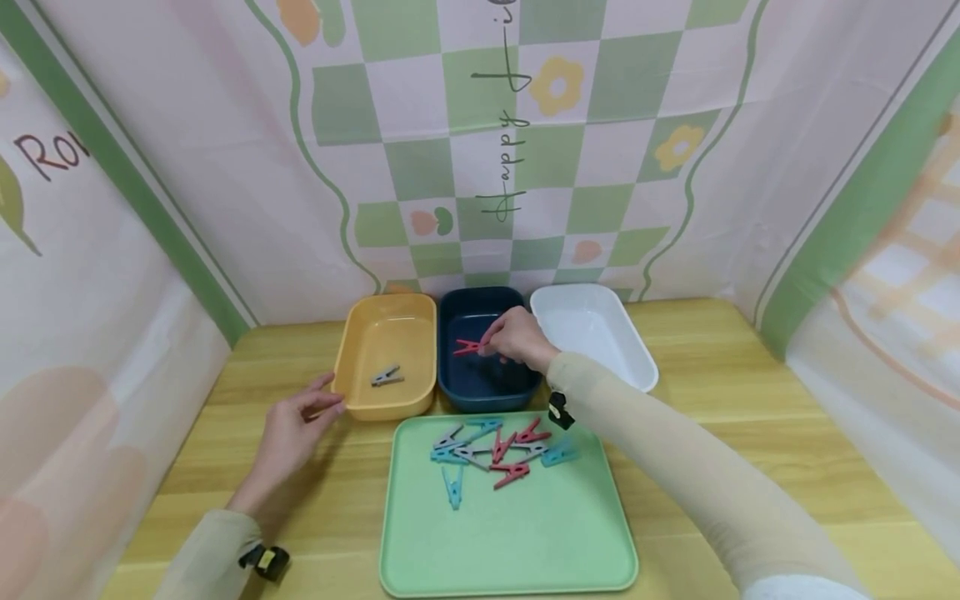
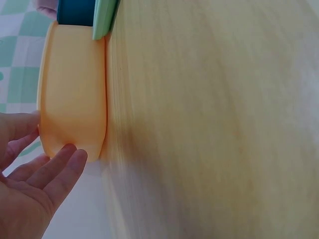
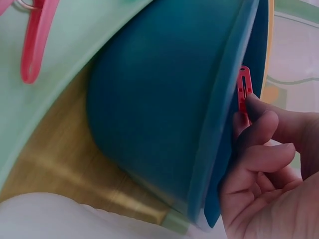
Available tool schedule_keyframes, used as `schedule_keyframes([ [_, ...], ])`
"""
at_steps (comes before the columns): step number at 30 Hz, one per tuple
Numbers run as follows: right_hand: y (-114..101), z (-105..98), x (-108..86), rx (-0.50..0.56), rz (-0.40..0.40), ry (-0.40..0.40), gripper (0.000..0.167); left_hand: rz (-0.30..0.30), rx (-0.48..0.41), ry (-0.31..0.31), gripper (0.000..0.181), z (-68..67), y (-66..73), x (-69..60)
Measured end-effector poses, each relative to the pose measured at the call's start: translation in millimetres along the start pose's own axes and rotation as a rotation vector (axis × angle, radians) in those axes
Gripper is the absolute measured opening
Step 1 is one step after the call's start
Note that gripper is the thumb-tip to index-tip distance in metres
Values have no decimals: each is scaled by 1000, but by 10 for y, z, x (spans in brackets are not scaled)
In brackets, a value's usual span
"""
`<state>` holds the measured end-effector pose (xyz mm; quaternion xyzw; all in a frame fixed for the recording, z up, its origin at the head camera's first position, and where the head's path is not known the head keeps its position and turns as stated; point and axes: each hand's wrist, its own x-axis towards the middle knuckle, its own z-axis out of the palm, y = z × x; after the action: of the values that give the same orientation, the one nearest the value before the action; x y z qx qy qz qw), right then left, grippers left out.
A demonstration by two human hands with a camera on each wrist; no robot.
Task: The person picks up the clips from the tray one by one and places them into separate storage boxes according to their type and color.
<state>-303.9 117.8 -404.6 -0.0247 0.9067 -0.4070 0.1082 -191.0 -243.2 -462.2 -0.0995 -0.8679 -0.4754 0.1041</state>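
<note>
My right hand (image 1: 517, 337) pinches a red clothespin (image 1: 467, 347) between thumb and fingertips over the navy bin (image 1: 450, 379). In the right wrist view the red clothespin (image 3: 244, 89) shows just past the bin's rim. My left hand (image 1: 296, 429) touches the near left corner of the yellow bin (image 1: 386, 411), its fingers fairly straight against the outer wall in the left wrist view. A grey clothespin (image 1: 387, 377) lies in the yellow bin. Several blue, red and grey clothespins (image 1: 512, 474) lie together at the far part of the green tray (image 1: 510, 550).
A white bin (image 1: 592, 321) stands right of the navy one, partly behind my right forearm. The three bins sit side by side on a wooden table (image 1: 697, 333), behind the tray. Printed cloth (image 1: 420, 100) hangs behind and at both sides.
</note>
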Motion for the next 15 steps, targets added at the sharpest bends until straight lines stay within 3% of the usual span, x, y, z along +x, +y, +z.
schedule_keyframes([
  [9, 11, -30, -20, 22, 14, -12, 17, 4, -3, 7, 15, 14, -8, -2],
  [15, -53, -161, -131, 36, -8, 26, 15, 22, -9, 21, 14, 10, -19, -2],
])
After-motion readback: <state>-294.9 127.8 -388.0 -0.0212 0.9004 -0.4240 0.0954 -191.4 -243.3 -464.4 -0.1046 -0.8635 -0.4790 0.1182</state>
